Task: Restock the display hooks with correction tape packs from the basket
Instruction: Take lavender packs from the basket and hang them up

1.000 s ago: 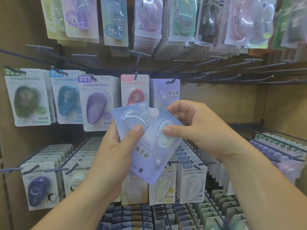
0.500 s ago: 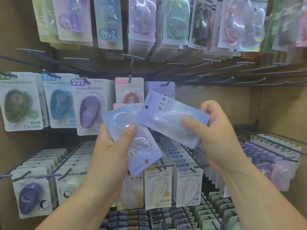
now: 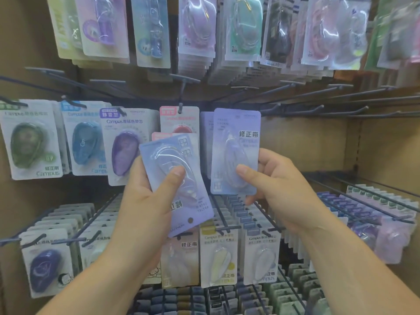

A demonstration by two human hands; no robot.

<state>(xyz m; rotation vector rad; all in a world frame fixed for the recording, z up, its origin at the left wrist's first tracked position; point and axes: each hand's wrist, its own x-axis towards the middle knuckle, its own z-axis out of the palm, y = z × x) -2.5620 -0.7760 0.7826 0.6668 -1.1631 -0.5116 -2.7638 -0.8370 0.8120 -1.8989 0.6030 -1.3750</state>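
Observation:
My right hand point(image 3: 276, 189) pinches one lilac correction tape pack point(image 3: 236, 142) by its lower edge and holds it upright in front of a matching pack point(image 3: 206, 128) hanging on a hook in the middle row. My left hand point(image 3: 145, 205) grips a small stack of packs; the front lilac one point(image 3: 179, 201) is upside down, its hang hole at the bottom, and a pink-edged pack point(image 3: 159, 135) peeks out behind it. The basket is out of view.
Dark wire display hooks point(image 3: 336, 105) to the right in the middle row are bare. Campus packs in green point(image 3: 27, 142), blue point(image 3: 85, 142) and purple point(image 3: 125, 146) hang at the left. Full rows of packs hang above and below, and a cardboard-brown back wall point(image 3: 306, 146) shows behind.
My right hand has pulled one lilac pack off the stack, turned it from sideways to upright and lifted it toward the middle-row hook. My left hand keeps the remaining packs.

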